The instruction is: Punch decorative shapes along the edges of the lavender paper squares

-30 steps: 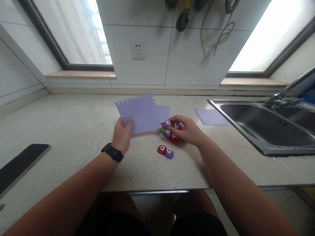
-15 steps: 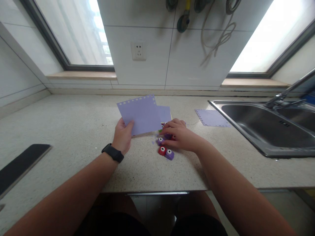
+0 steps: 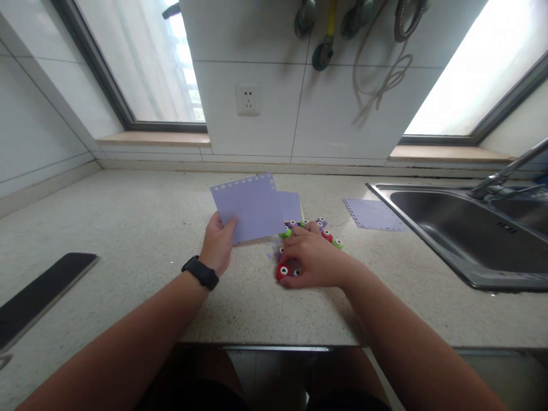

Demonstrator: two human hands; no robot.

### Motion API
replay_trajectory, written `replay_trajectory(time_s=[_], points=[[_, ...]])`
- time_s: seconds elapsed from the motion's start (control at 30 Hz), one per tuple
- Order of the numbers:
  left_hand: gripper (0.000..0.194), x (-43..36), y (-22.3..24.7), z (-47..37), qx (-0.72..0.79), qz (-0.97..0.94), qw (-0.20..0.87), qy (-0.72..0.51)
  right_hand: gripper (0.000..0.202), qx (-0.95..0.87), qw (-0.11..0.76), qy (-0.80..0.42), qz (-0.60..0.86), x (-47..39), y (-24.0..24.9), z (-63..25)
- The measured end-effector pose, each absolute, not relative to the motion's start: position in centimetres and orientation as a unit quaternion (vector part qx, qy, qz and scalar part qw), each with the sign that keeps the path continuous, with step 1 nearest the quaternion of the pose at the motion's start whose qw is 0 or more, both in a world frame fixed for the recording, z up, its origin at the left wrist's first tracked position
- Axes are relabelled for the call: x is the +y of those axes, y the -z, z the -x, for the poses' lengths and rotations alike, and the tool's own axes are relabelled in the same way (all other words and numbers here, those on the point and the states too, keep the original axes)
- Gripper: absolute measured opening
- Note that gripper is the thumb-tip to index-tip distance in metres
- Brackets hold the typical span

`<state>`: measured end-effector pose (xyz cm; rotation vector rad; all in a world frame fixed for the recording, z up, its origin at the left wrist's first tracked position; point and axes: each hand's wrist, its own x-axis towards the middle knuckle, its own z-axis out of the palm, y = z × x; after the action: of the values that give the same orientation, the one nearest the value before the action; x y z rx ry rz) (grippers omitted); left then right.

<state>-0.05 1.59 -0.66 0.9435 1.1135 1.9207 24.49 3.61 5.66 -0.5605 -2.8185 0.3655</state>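
Note:
My left hand (image 3: 218,242), wearing a black watch, pinches a purple sheet of paper (image 3: 248,208) between thumb and fingers. The sheet is tilted up, with a row of small punched holes along its top edge. My right hand (image 3: 314,257) reaches over a group of small craft punches, its thumb and fingertips around a red craft punch (image 3: 283,271). Close to the thumb a purple craft punch (image 3: 295,273) is partly covered. Behind the hand lie several more, among them a green craft punch (image 3: 338,244) and another red craft punch (image 3: 327,235).
More purple paper (image 3: 291,202) lies behind the held sheet. A separate purple sheet with punched edges (image 3: 374,215) rests beside the steel sink (image 3: 466,268). A dark flat object (image 3: 47,291) is on the countertop (image 3: 141,228) at left. Tiny purple scraps lie near the punches.
My right hand has come nearer to me, from the middle of the group to the red craft punch in front. My left hand still holds the sheet. The view has tilted slightly upward.

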Motion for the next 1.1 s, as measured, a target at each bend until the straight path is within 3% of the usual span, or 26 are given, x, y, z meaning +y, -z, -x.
replay_trajectory(time_s=[0.2,0.4,0.6,0.7,1.1], points=[[0.036,1.6,0.8,0.1,0.429,-0.384,0.352,-0.738,0.016,-0.912,0.271,-0.263,0.162,4.5,-5.8,-25.1],[0.039,1.4,1.1,0.2,0.438,-0.422,0.354,-0.711,0.028,-0.708,0.448,-0.485,0.250,6.7,-4.6,-26.3],[0.045,0.9,1.0,0.1,0.447,-0.439,0.362,-0.690,0.040,-0.583,0.551,-0.550,0.233,7.6,-4.1,-26.5],[0.046,0.8,0.8,0.0,0.455,-0.439,0.368,-0.682,0.051,-0.555,0.561,-0.571,0.228,7.9,-3.8,-26.5],[0.050,0.6,1.0,0.2,0.451,-0.426,0.391,-0.680,0.052,-0.524,0.539,-0.613,0.243,7.8,-4.0,-26.5]])
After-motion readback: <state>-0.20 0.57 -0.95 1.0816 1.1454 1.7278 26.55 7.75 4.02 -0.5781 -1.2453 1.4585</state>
